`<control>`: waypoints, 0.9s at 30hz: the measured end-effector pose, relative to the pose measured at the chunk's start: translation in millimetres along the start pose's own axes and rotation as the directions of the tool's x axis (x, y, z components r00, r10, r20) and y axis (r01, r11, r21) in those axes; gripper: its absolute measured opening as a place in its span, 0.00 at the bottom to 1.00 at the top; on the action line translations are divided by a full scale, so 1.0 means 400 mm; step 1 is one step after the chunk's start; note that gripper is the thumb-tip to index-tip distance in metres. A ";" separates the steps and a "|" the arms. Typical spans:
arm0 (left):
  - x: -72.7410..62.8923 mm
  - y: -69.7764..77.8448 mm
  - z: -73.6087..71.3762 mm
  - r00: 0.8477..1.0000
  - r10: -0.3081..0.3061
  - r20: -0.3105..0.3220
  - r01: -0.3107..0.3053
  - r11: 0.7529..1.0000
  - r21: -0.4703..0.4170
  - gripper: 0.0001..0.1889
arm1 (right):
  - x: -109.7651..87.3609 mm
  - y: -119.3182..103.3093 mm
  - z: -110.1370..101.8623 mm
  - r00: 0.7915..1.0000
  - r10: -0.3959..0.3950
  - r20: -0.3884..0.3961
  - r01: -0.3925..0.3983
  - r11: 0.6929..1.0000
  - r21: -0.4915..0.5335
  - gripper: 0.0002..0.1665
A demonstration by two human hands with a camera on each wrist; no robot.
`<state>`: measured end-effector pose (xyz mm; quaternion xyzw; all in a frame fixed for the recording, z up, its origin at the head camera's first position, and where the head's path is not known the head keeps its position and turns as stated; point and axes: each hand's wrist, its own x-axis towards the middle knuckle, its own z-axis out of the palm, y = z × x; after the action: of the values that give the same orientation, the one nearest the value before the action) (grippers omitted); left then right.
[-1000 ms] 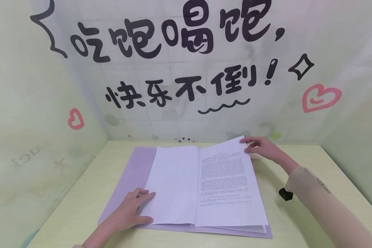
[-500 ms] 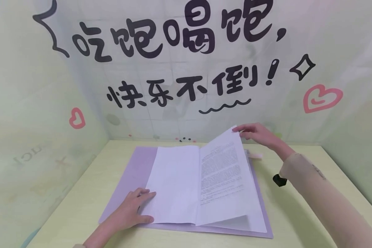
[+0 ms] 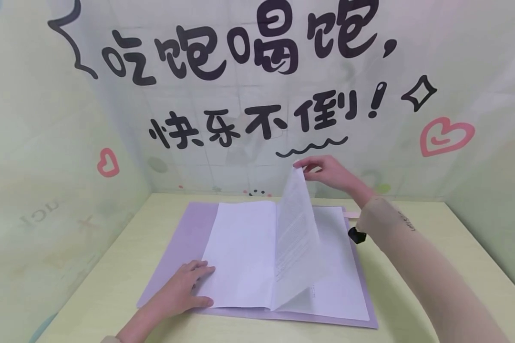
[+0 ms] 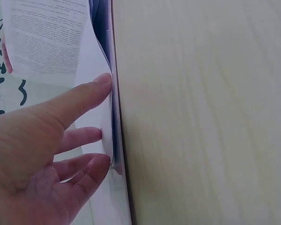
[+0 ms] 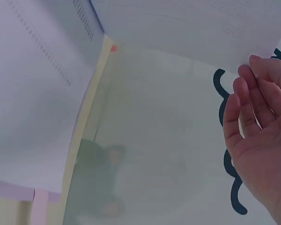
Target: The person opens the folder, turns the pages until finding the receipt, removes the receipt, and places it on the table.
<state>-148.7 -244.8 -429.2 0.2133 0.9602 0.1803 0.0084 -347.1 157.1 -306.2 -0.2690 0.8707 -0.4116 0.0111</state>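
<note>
A purple-covered booklet (image 3: 183, 243) lies open on the table, a blank white page (image 3: 242, 247) on its left side. My left hand (image 3: 181, 289) rests on that page's lower left edge, fingers spread; in the left wrist view the thumb (image 4: 91, 93) lies along the booklet's near edge. My right hand (image 3: 332, 175) pinches the far corner of a printed sheet (image 3: 298, 238) between thumb and fingertips. That sheet stands up from the fold, curved and leaning, its lower part raised too. Beneath it a mostly white page (image 3: 343, 271) shows on the right side.
A pink strip (image 3: 351, 215) sticks out from the booklet's far right edge. The pale wooden table (image 3: 416, 267) meets a printed backdrop (image 3: 223, 166) close behind the booklet. A small black object (image 3: 357, 235) sits at my right sleeve (image 3: 412, 252).
My right hand has lifted the printed sheet's far corner and carried it up and leftward, from nearly flat to standing. The page underneath has been uncovered. My left hand has stayed put.
</note>
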 end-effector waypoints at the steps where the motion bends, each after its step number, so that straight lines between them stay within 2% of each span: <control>1: -0.001 0.000 -0.001 1.000 -0.002 0.004 0.002 1.000 -0.003 0.38 | 0.009 -0.009 0.010 1.000 -0.006 -0.008 0.006 1.000 0.007 0.21; 7: -0.002 -0.004 -0.007 1.000 -0.017 0.021 0.017 1.000 -0.025 0.38 | 0.051 -0.055 0.074 0.998 0.006 -0.057 -0.002 0.997 0.081 0.21; 13: 0.001 -0.015 -0.013 1.000 0.014 0.017 -0.014 1.000 -0.021 0.37 | 0.092 -0.084 0.141 0.997 0.012 -0.082 0.002 0.986 0.164 0.21; 21: 0.000 -0.026 -0.017 1.000 0.025 0.015 -0.024 0.999 -0.047 0.36 | 0.138 -0.112 0.235 0.996 -0.029 -0.088 0.047 0.978 0.205 0.23; 27: -0.005 -0.036 -0.016 0.999 0.052 -0.006 -0.052 0.996 -0.070 0.34 | 0.157 -0.117 0.305 0.998 -0.027 -0.060 0.040 0.971 0.236 0.27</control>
<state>-153.4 -259.8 -428.4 0.2373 0.9474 0.2144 0.0089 -349.9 16.2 -340.2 -0.2687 0.8107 -0.5200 0.0116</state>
